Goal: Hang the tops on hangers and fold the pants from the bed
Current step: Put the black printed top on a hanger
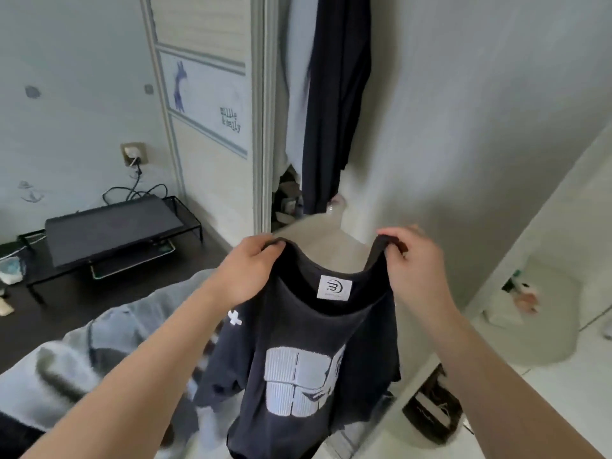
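Black T-shirt [318,352] hangs pinched by left hand [251,270] and right hand [414,263].

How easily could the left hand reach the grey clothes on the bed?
Not readily, it seems: the left hand grips the black T-shirt and must let go first; the grey clothes lie unblocked.

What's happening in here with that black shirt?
A person holds a black T-shirt up by its shoulders: the left hand grips one, the right hand pinches the other. Its white print and neck label face us. It isn't hung up yet. The bed is below on the left, and another dark garment hangs behind.
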